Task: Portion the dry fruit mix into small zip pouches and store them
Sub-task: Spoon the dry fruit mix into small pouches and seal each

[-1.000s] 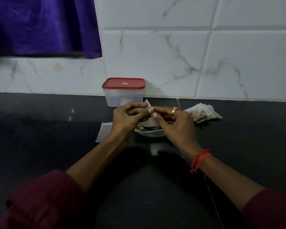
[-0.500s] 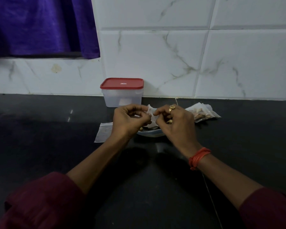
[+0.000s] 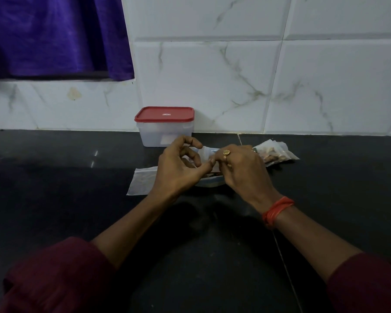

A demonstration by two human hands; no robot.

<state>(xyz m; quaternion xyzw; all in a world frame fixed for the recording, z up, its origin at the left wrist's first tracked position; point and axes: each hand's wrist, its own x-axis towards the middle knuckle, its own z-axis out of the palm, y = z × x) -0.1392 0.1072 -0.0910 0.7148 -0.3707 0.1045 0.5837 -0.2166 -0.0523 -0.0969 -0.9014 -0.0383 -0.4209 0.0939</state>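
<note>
The left hand and right hand pinch a small zip pouch in front of the red-lidded container. Dry-fruit-filled pouches lie right of it, and the dark tabletop stretches wide to its left.

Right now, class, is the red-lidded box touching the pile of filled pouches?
Apart. The head view shows a strip of bare counter between the box and the filled pouches.

- Left hand: fingers curled, index arched high, thumb stretched toward the right hand, pinching a small clear plastic zip pouch between the hands.
- Right hand: knuckles up, fingertips pinching the same pouch.
- Left forearm and right forearm: bare, angled inward.
</note>
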